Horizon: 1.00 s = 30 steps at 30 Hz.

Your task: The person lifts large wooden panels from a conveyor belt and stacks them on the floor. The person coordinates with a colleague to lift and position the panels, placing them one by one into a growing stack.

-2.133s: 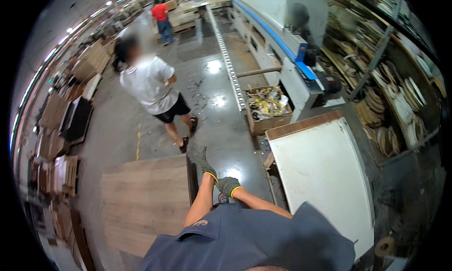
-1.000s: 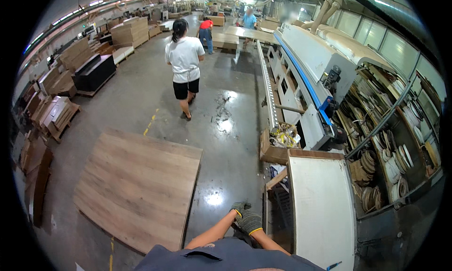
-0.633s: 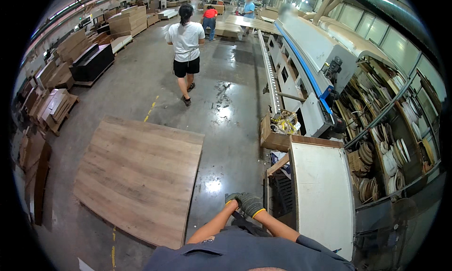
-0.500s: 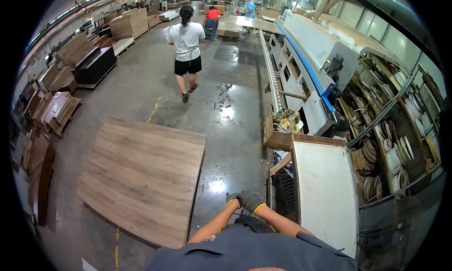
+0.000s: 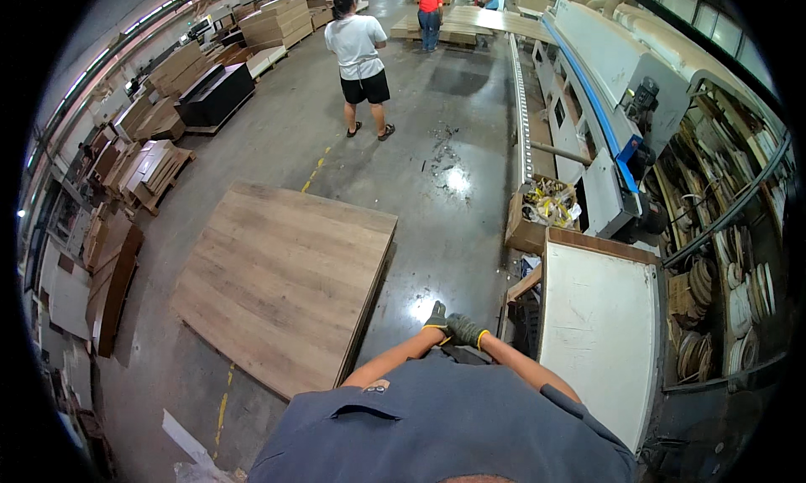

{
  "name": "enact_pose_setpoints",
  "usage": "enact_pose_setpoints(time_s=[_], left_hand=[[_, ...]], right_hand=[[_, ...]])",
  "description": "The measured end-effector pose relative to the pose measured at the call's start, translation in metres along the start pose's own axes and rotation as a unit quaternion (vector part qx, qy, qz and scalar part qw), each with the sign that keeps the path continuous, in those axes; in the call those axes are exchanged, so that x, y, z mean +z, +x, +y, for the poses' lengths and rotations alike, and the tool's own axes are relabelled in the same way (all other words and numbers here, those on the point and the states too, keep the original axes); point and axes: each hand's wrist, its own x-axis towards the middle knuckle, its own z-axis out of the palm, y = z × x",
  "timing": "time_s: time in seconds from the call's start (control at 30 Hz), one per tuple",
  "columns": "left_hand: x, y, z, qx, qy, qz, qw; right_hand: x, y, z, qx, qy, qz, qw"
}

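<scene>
Both my hands wear dark grey knit gloves with yellow cuffs and are close together in front of my body. My left hand (image 5: 437, 316) points forward with its fingers stretched out. Against its wrist side, my right hand (image 5: 464, 329) is closed at the cuff of the left glove; its fingertips are partly hidden. To the left of my hands lies a large stack of wood-grain boards (image 5: 285, 281), low above the floor. A white-topped table (image 5: 598, 332) with a brown edge stands to my right.
A person in a white shirt (image 5: 357, 42) stands ahead; a person in red (image 5: 430, 11) bends near boards farther off. A long machine (image 5: 604, 122) runs along the right, with a cardboard box (image 5: 525, 227) of scraps before it. Pallets of panels (image 5: 151, 172) line the left.
My left fingers now stretch forward, while my right hand stays at the left wrist. The view has shifted, with the board stack farther right. The person in white has stopped walking and stands.
</scene>
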Motion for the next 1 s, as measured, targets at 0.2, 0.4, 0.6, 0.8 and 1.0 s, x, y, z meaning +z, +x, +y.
enact_pose_setpoints(time_s=[0.2, 0.4, 0.6, 0.8, 1.0], left_hand=[[-0.015, 0.044, 0.034, 0.022, -0.045, 0.026, 0.998], [-0.015, 0.046, 0.036, 0.011, -0.086, 0.049, 0.995], [-0.023, 0.064, 0.041, 0.029, -0.114, 0.065, 0.991], [-0.026, 0.077, 0.049, 0.050, -0.135, 0.067, 0.987], [-0.026, 0.085, 0.043, 0.055, -0.158, 0.073, 0.983]], right_hand=[[-0.017, -0.035, 0.054, -0.217, 0.057, 0.175, 0.959], [-0.110, -0.046, -0.024, 0.164, -0.099, 0.024, 0.981], [-0.059, -0.038, 0.018, 0.194, 0.087, 0.063, 0.975], [0.002, -0.035, 0.033, 0.307, 0.062, 0.085, 0.946], [-0.050, -0.056, 0.010, 0.205, -0.003, 0.180, 0.962]])
